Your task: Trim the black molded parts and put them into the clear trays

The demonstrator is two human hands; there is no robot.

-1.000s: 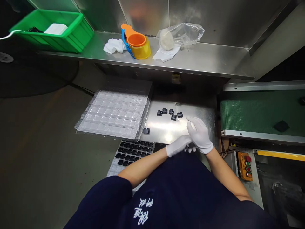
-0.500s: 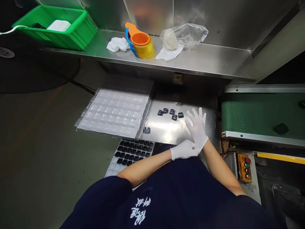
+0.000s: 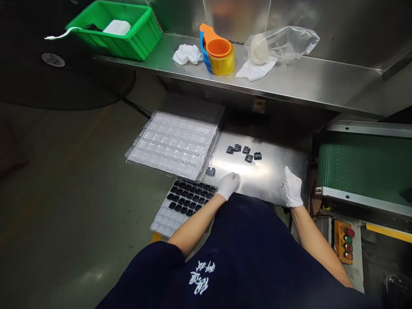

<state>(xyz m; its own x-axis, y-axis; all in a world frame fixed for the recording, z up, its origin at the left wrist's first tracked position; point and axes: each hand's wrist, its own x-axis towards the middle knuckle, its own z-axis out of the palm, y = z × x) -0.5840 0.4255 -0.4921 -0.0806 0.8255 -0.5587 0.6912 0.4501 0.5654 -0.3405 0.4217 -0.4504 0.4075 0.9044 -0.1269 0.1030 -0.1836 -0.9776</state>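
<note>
Both my hands wear white gloves. My left hand (image 3: 229, 186) is slightly blurred, at the near edge of a steel plate (image 3: 264, 174) and just above a clear tray of black square components (image 3: 188, 198). My right hand (image 3: 292, 187) lies flat with its fingers together at the plate's right edge, touching nothing else. Several black components (image 3: 243, 152) sit in a loose cluster on the plate, beyond both hands. One more component (image 3: 210, 171) lies apart near the plate's left edge. A stack of clear blister trays (image 3: 173, 145) lies to the left.
A green conveyor belt (image 3: 363, 167) runs along the right, above a yellow push-button box (image 3: 343, 241). On the steel shelf (image 3: 289, 81) ahead stand a tape dispenser (image 3: 219, 53), a white cloth (image 3: 187, 54), a plastic bag (image 3: 277, 45) and a green crate (image 3: 112, 32).
My hands have come apart: the left moved left towards the component tray, and the right moved to the plate's right edge. The whole scene has shifted right in view.
</note>
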